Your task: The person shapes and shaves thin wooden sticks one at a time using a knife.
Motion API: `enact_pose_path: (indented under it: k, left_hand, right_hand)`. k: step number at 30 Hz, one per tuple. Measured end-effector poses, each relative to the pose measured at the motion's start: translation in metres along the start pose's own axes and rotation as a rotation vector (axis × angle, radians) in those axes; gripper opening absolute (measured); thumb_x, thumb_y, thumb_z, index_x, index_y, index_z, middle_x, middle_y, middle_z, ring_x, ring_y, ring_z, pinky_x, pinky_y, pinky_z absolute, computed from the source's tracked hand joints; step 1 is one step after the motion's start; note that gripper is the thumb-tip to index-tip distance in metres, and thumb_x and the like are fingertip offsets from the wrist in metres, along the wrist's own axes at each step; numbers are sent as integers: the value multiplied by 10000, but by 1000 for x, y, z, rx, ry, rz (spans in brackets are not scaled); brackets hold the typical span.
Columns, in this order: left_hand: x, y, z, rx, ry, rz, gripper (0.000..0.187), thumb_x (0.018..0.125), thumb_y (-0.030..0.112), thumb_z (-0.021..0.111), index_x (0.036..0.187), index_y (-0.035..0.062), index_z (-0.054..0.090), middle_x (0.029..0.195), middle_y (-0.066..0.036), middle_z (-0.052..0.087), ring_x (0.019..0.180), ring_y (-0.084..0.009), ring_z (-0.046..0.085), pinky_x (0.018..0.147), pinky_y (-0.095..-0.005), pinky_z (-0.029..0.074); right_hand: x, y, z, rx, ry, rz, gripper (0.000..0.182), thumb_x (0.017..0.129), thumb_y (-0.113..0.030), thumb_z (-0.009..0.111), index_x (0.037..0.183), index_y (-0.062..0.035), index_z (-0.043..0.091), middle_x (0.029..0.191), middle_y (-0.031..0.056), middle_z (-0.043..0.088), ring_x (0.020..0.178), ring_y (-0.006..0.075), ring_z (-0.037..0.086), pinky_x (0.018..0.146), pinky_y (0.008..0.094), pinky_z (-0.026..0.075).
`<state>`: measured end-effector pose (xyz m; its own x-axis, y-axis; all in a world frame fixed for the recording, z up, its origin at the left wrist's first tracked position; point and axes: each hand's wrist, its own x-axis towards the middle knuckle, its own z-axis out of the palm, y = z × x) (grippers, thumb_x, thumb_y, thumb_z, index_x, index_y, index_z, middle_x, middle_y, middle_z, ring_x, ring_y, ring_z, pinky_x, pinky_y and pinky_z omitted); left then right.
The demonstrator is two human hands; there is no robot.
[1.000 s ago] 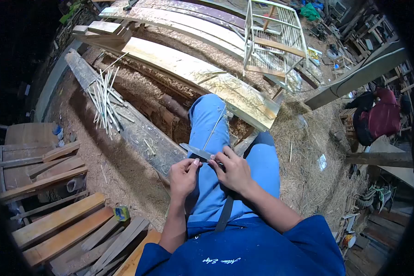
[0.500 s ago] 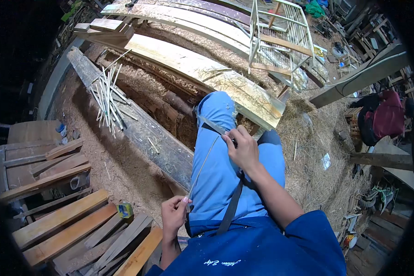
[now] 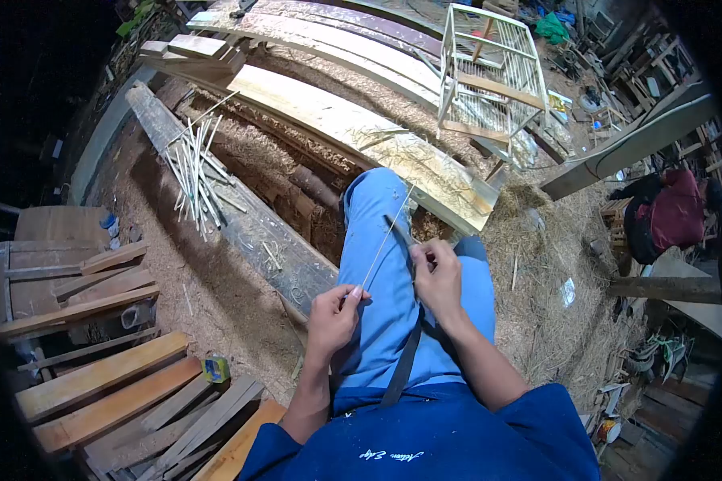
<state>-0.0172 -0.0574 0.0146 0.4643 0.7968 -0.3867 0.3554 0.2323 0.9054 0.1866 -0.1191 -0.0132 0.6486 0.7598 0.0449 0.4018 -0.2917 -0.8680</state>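
Note:
My left hand point(image 3: 334, 321) is closed in a pinch over my left thigh, gripping the lower end of a thin bamboo stick point(image 3: 379, 249). The stick slants up and right across the blue trousers, past the knee. To its right, my right hand point(image 3: 439, 280) is closed around a knife point(image 3: 401, 230), whose narrow dark-tipped blade points up and left, close beside the stick. Most of the knife's handle is hidden in the fingers. Left of my knee, a bundle of pale thin sticks point(image 3: 195, 170) lies across a weathered plank point(image 3: 253, 228).
A pale thick board point(image 3: 313, 104), strewn with shavings, runs beyond my knees. A slatted wooden cage point(image 3: 493, 76) stands behind it. Wooden pieces point(image 3: 108, 373) and a yellow-blue tape measure point(image 3: 215, 369) are at lower left. A maroon cloth point(image 3: 674, 210) hangs at right.
My left hand has moved up and right with the stick, whose far end now reaches past the knee. My right hand has shifted slightly down and right, and the knife has turned.

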Motion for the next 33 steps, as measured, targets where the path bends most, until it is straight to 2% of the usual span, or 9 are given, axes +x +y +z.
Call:
enact_pose_path:
  k: [5,8,11,14,17,20,22,29,33]
  left_hand:
    - [1,-12,-1,14,-14,-49,269,1059,170,565,933,-19,709,559,72,489,477,-2,393,445,-217,279]
    - [4,-14,-1,37,-6,-35,272,1058,164,562,918,-17,707,554,75,483,481,-1,398,447,-217,279]
    - [2,-6,-1,34,-1,-54,277,1057,166,559,904,-14,704,553,76,479,485,-1,399,449,-220,280]
    - [4,-10,-1,38,17,-75,282,1057,175,561,900,-12,703,555,81,471,489,-2,396,452,-223,274]
    - [7,-10,-2,65,19,-87,287,1058,181,559,899,-9,703,564,85,472,493,-3,390,455,-224,269]
    - [7,-6,-2,122,28,-99,284,1058,185,566,896,-5,703,575,90,471,499,0,379,456,-221,255]
    - [5,-10,-2,97,36,-97,282,1056,186,574,894,-5,703,579,92,471,500,1,376,457,-219,251]
    - [-1,-15,4,81,76,-61,274,1047,196,605,886,3,714,587,96,468,514,4,381,464,-214,250]
    - [0,-18,4,136,93,-37,270,1043,202,616,883,7,714,589,93,473,520,1,389,464,-219,256]
  right_hand:
    - [-9,2,3,39,2,-181,118,934,-121,689,948,-6,669,917,179,650,827,383,653,698,454,514]
    - [-16,-7,5,11,-81,-44,131,934,-131,690,962,-4,672,912,184,652,845,378,658,728,449,511]
    - [2,29,5,100,76,160,121,941,-120,674,938,1,672,897,189,670,852,372,656,742,423,505]
    - [5,8,-10,45,134,117,109,938,-106,672,926,2,676,914,184,685,850,377,652,754,427,512]
    - [-14,0,-1,25,-52,-281,121,940,-144,694,943,-24,678,881,155,643,813,367,659,711,454,526]
    - [-33,-21,3,-33,-205,-266,122,906,-144,749,939,-38,699,851,137,616,696,339,640,625,420,516]
    - [-35,-28,0,-150,-317,-303,159,932,-248,722,941,-91,702,862,112,572,653,357,649,544,478,499]
    - [-10,-13,4,-174,-175,-272,152,936,-254,717,937,-103,704,843,111,568,625,359,644,538,481,495]
    - [-21,-21,-4,-215,-285,-379,162,935,-251,718,926,-90,700,842,114,577,611,363,640,533,478,501]
